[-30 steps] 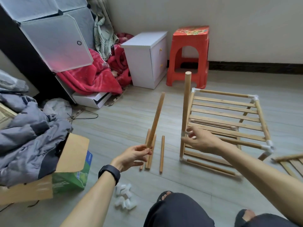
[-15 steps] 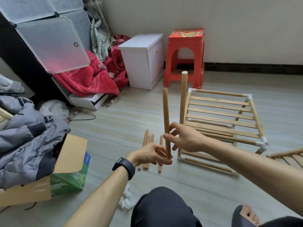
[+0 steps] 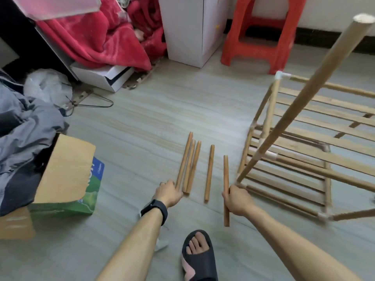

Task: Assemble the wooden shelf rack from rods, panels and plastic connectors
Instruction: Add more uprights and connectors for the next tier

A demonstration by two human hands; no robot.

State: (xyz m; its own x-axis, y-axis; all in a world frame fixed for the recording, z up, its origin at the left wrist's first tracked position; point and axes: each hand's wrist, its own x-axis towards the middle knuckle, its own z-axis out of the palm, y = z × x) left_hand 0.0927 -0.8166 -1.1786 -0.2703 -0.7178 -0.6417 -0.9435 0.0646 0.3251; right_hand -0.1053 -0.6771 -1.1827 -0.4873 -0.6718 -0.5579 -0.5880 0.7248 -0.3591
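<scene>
My right hand [image 3: 236,199] grips a short wooden rod [image 3: 225,177] near its lower part and holds it roughly upright just above the floor. My left hand [image 3: 169,192] is down at the near ends of three rods [image 3: 188,165] lying together on the floor; its fingers are hidden behind the back of the hand. One more rod [image 3: 209,173] lies alone between the two hands. To the right stands the partly built rack [image 3: 294,147], with slatted panels and white connectors [image 3: 279,76]. A long rod [image 3: 304,94] rises from its near corner.
A red plastic stool [image 3: 261,37] and a white cabinet [image 3: 188,31] stand at the back, with a red blanket [image 3: 97,37] to their left. An open cardboard box [image 3: 67,169] and a grey jacket [image 3: 24,128] are at the left. My slippered foot [image 3: 199,254] is below.
The rod went from my left hand to my right. My left hand dropped to the rods on the floor. The view has tilted down and moved closer to the floor.
</scene>
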